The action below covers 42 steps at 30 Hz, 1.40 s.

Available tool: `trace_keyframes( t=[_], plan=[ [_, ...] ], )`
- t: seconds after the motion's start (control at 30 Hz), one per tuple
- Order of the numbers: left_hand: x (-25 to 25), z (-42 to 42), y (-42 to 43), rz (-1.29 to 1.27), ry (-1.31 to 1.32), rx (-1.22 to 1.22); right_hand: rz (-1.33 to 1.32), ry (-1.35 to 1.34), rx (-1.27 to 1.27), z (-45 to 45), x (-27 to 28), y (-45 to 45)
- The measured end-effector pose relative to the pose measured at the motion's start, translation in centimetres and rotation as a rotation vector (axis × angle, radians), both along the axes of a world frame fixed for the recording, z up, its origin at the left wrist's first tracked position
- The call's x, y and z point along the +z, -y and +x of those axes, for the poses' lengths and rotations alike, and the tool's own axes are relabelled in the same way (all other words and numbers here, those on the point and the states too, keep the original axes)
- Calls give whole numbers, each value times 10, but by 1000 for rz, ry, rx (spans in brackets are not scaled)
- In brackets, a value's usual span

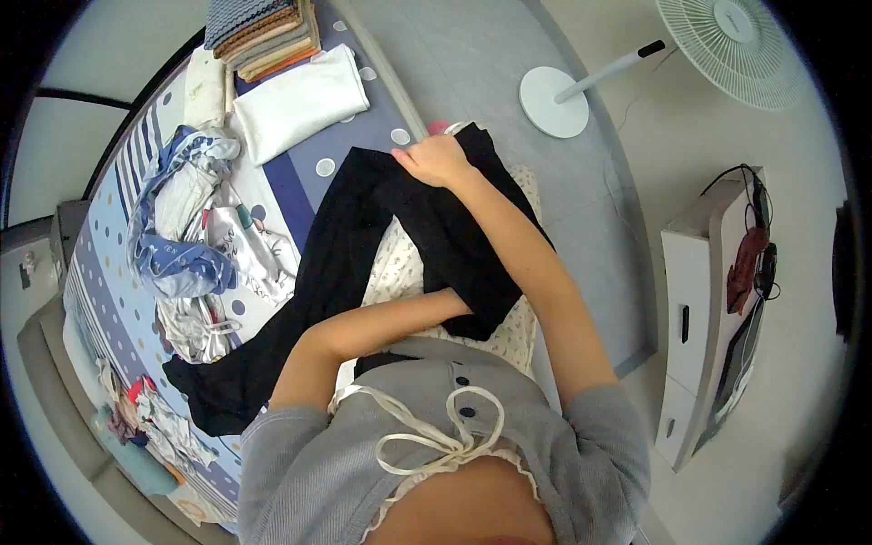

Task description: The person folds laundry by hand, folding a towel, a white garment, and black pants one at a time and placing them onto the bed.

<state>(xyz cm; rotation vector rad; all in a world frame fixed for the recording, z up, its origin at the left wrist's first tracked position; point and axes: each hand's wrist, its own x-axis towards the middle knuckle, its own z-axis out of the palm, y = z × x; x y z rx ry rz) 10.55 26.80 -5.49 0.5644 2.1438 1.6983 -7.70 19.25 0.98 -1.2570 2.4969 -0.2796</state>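
Black trousers (354,227) lie across my lap and the bed's edge, one leg stretching down to the left over the bed. At the top of the trousers my right hand (434,162) grips the black fabric, fingers closed round it. My left forearm crosses my lap, and the left hand is hidden inside or beneath the black cloth near its lower end. Between the two legs of the trousers, patterned cream fabric shows on my lap.
Folded towels (263,36) and a folded white cloth (304,102) lie on the bed (300,182). Crumpled clothes (186,213) lie to their left, with more clothes (163,422) lower down. A white fan (554,102) stands on the floor; a white cabinet (686,318) is at the right.
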Motion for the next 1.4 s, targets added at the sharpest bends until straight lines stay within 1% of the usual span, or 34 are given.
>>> trace_keyframes(
  t=[0.03, 0.13, 0.23, 0.27, 0.3, 0.33, 0.37, 0.4, 0.43, 0.47, 0.5, 0.53, 0.57, 0.6, 0.67, 0.7, 0.73, 0.8, 0.83, 0.9, 0.93, 1.0, 1.03, 1.13, 1.17, 1.27, 1.37, 1.4],
  plan=[
    [-1, -1, 2, 3, 1, 1, -64, 34, -44, -5, -12, -2],
    [4, -6, 8, 5, 18, -19, 19, 56, -116, -14, -7, -5],
    [12, -8, 16, -37, 30, -82, 25, 79, -59, -17, -19, -2],
    [19, -8, 20, -98, 32, -131, 24, 84, -39, -17, -22, -1],
    [35, -10, 28, -190, 37, -203, 34, 93, -54, -16, -24, 0],
    [52, -13, 40, -336, 58, -318, 44, 101, -68, -17, -25, 1],
    [85, -22, 60, -498, 132, -471, 53, 110, -82, -17, -25, 1],
    [117, -33, 83, -600, 214, -589, 55, 115, -91, -18, -24, 0],
    [136, -40, 106, -585, 292, -565, 58, 122, -99, -18, -22, 0],
    [114, -43, 131, -220, 327, -364, 59, 130, -107, -18, -20, -1],
    [117, -47, 149, 39, 610, 55, 25, 125, -92, -19, -20, -1],
    [123, -63, 157, -454, 312, 363, -11, 118, -78, -23, -22, -1],
    [113, -75, 164, -522, 160, 541, -42, 114, -62, -26, -23, -3],
    [96, -86, 171, -585, 1, 717, -18, 116, -10, -31, -23, -6],
    [45, -105, 182, -645, 93, 661, 37, 112, 92, -49, -20, -16],
    [25, -110, 187, -671, 142, 627, 127, 190, 109, -61, -24, -23],
    [18, -117, 195, -517, 370, 552, 192, 180, 140, -69, -21, -30],
    [47, -121, 198, -281, 755, 324, 313, 166, 204, -81, -12, -41],
    [42, -117, 198, -286, 762, 343, 372, 317, 173, -87, -8, -43],
    [39, -115, 198, -295, 766, 382, 442, 398, 195, -93, 4, -39],
    [37, -116, 201, -265, 821, 362, 480, 440, 205, -94, 9, -38],
    [65, -117, 202, -204, 933, 317, 558, 494, 200, -96, 5, -31],
    [55, -121, 208, -130, 1024, 228, 607, 522, 212, -100, 5, -29],
    [28, -122, 207, -216, 984, 328, 762, 577, 221, -101, 32, -20],
    [57, -124, 202, -176, 995, 311, 816, 593, 217, -101, 37, -18],
    [75, -127, 205, -91, 1040, 198, 926, 672, 198, -108, 24, -17],
    [94, -127, 201, -48, 1075, 182, 1006, 652, 167, -109, 18, -19],
    [94, -127, 200, -89, 1040, 174, 975, 627, 220, -110, 18, -21]
  ],
)
